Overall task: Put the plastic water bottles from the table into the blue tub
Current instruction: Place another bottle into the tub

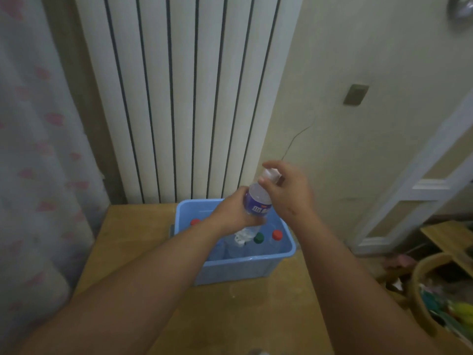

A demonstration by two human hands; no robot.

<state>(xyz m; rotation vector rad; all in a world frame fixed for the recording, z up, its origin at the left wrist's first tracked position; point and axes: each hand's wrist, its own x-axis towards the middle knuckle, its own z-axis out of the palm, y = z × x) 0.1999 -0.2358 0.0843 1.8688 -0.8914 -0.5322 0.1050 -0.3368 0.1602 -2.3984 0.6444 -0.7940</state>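
Wooden table [122, 242] bearing a blue tub [245, 267] near its far edge, toward the right.

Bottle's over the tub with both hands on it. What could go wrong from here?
The bottle hangs tilted above the blue tub, where a green cap and red caps already stand; lowered here, it may knock them. The right hand pinches the white cap; if that loosens, water could spill.
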